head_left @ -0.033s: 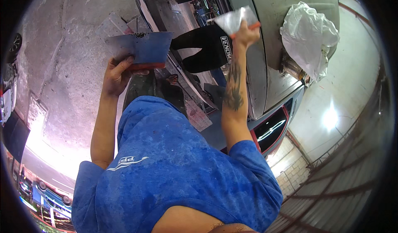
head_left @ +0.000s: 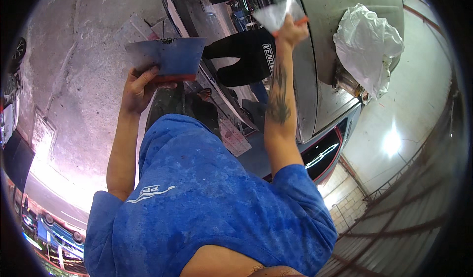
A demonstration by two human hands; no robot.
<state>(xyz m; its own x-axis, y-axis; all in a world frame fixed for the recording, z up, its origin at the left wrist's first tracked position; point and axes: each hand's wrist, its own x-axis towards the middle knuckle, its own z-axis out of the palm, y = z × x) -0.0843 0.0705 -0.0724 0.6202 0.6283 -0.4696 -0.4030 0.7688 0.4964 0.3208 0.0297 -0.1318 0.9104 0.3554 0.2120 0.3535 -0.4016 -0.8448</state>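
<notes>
My left hand (head_left: pixel 140 90) grips the red-edged handle side of a wide, flat putty spreader (head_left: pixel 172 57). Its blade looks blue-grey, and dark crumbs or smears sit along the far edge. Farther off to the right, my right hand (head_left: pixel 294 32) is closed on a second spreader (head_left: pixel 277 14), pale and shiny with a red-orange handle edge. This one is slightly blurred and held over the grey car body (head_left: pixel 308 65); whether it touches the metal I cannot tell. A wide gap separates the two spreaders.
Another person's black-trousered legs (head_left: pixel 241 55) stand between my arms, by the open car door (head_left: pixel 180 13). Crumpled whitish plastic sheeting (head_left: pixel 367 43) lies on the car at right. Stained concrete floor (head_left: pixel 93 45) spreads to the left, with other vehicles (head_left: pixel 61 232) beyond.
My right hand and its spreader have shifted slightly away from me. My left hand and its spreader stay practically where they were.
</notes>
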